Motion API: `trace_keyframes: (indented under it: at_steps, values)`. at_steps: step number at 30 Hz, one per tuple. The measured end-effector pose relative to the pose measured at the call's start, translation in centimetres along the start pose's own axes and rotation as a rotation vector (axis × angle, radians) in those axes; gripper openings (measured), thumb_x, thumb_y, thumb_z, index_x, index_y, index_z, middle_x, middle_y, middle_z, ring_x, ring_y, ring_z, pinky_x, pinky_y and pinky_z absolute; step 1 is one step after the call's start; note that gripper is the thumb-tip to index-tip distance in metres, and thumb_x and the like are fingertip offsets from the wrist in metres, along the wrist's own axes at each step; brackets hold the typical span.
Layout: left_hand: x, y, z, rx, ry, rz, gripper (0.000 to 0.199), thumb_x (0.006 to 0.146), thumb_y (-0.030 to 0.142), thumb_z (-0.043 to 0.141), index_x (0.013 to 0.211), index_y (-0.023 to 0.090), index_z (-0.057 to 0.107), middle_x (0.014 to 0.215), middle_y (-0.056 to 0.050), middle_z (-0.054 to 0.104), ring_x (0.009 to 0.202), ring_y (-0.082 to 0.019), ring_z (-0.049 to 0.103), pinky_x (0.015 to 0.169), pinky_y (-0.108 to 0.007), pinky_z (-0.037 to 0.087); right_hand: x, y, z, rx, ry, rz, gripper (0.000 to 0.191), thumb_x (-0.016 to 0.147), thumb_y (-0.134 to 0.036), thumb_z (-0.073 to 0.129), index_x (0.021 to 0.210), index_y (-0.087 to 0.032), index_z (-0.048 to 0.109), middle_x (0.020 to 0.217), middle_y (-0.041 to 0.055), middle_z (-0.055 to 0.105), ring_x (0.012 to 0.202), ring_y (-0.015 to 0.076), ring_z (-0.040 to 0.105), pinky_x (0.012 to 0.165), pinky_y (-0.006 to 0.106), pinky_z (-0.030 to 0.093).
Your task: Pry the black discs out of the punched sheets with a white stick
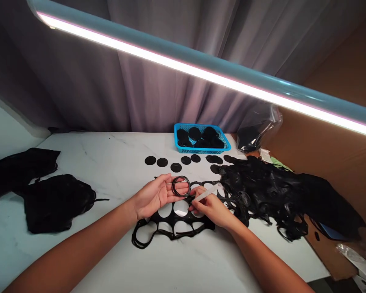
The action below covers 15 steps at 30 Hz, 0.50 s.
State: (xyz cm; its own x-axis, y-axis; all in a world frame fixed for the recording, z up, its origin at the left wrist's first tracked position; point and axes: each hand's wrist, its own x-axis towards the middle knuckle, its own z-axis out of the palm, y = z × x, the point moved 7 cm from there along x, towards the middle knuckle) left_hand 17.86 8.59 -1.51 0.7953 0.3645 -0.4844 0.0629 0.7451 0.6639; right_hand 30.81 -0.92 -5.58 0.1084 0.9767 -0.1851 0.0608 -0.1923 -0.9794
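Observation:
My left hand (158, 194) is palm up, its fingers stretched out, with a bundle of thin black rings (181, 176) resting across them. My right hand (212, 207) grips a slim white flat-handled tool (208, 193); its working tip is hidden by the fingers. Both hands are over a black sheet (167, 224) with rows of round holes cut through it, lying on the white table. The right fingers are close to one of the holes. Whether they also touch the sheet, I cannot tell.
Behind the hands several black discs (176, 167) lie in a loose row, and a blue basket (203, 151) holds more black round pieces. Black scraps (256, 183) are heaped at right, folded black cloth-like pieces (57, 199) at left. A lit tube lamp (201, 65) crosses overhead.

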Motion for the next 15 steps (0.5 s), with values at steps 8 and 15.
trace_keyframes:
  at_steps: [8,15]
  values:
    - [0.6,2.8,-0.2,0.442,0.05,0.229,0.024,0.091,0.025,0.061,0.111,0.013,0.065,0.104,-0.012,0.074,0.108,-0.024,0.069,0.099,-0.041,0.054,-1.1,-3.2,-5.4,0.053,0.278,-0.122,0.029,0.085,-0.047,0.068,0.084,-0.019,0.061,0.094,0.0055,0.068,0.083,0.0204,0.071,0.078,0.036,0.057]
    - [6.9,14.3,1.6,0.791,0.252,0.503,0.025,0.088,0.015,0.064,0.112,0.014,0.067,0.088,-0.006,0.074,0.091,-0.018,0.07,0.091,-0.034,0.055,-10.5,-7.4,-22.0,0.032,1.237,-0.512,0.035,0.072,-0.048,0.076,0.079,-0.02,0.056,0.093,0.0028,0.066,0.083,0.0202,0.071,0.084,0.04,0.057]
